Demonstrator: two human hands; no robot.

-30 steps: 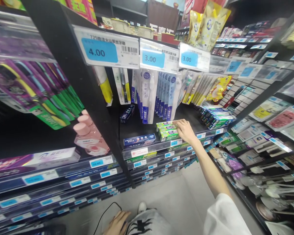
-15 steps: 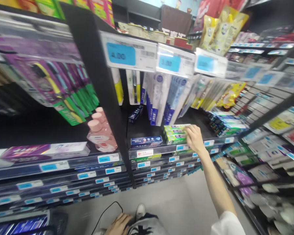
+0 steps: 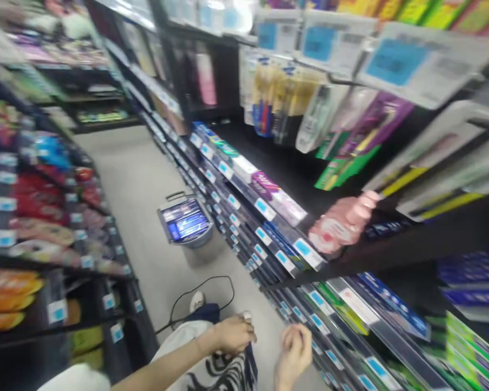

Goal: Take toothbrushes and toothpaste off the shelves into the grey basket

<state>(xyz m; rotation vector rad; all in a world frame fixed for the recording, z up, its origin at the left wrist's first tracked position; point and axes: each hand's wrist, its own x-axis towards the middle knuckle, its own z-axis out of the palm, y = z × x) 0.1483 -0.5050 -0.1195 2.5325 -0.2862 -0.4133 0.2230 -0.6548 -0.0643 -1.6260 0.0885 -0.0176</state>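
Observation:
My left hand [image 3: 235,333] is in front of my body, above my patterned clothing, with its fingers loosely bent and nothing visible in them. To its right, my right hand [image 3: 295,347] is raised beside the shelf fronts, half curled and blurred, with no item showing in it. Neither hand touches the goods. Nearest to the right hand are the shelf price labels [image 3: 320,325]. Green toothpaste boxes [image 3: 470,347] are stacked at the lower right. A blue toothpaste box [image 3: 393,304] lies on the same shelf.
On the aisle floor stands a basket [image 3: 206,239] holding blue packages. A black cable [image 3: 204,282] loops near my shoe [image 3: 197,300]. Pink bottles [image 3: 342,222], a purple-and-white box [image 3: 279,196] and hanging toothbrushes [image 3: 362,138] fill the right shelf. Another shelf [image 3: 8,260] lines the left side.
My view has swung left along the aisle, bringing the basket into fuller view. My right hand has left the green toothpaste boxes and is now near my body. My left hand is raised higher.

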